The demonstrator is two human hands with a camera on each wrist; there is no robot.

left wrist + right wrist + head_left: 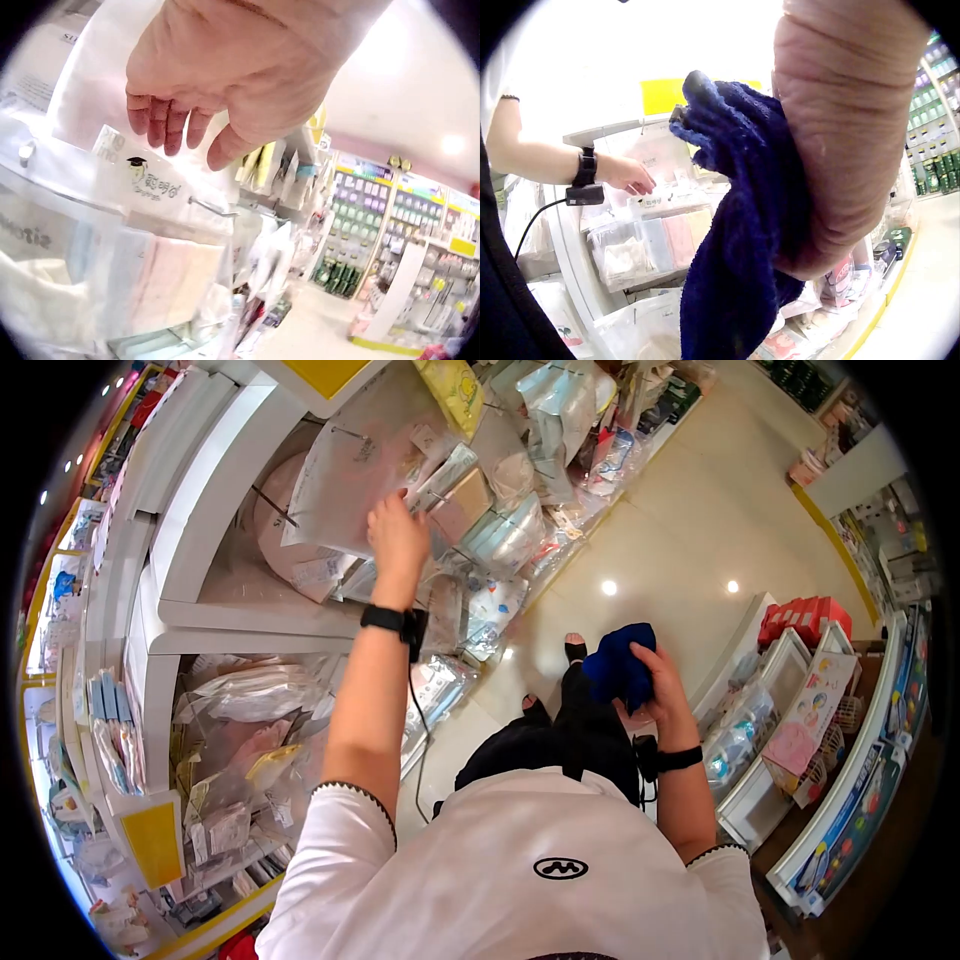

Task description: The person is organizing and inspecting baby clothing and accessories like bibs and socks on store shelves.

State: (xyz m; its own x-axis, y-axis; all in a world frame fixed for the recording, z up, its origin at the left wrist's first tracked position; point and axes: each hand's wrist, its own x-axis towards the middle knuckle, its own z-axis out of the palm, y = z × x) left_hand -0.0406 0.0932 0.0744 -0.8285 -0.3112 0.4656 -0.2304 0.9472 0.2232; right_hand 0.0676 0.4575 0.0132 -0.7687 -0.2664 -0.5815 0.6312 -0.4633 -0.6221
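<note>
At the far left, a blank yellow rectangular panel (pixel 152 840) is set at the end of a white shelving unit (pixel 260 622), by whose raised front edge the reach is bounded from below. To the right of a thin metal hook (pixel 275 508), the left hand (pixel 398 540) is held among hanging packages, its fingers loosely bent and nothing grasped; whether the plastic is touched cannot be told. Just below it, in the left wrist view, a clear plastic package of pastel blue, pink and peach cloths (pixel 169 274) is hung; on its white header, Chinese characters are printed beside a cartoon head in a black graduation cap. A black oval with a W-like mark is borne by the white short-sleeved shirt (pixel 480 860). Past the packages, open room is left by the glossy beige floor (pixel 640 540). Over its near part, a crumpled dark-blue terry cloth (pixel 615 665) is gripped in the right hand (pixel 665 685), well apart from the shelving. Farther right, the floor is closed off by a low white rack (pixel 752 805).
</note>
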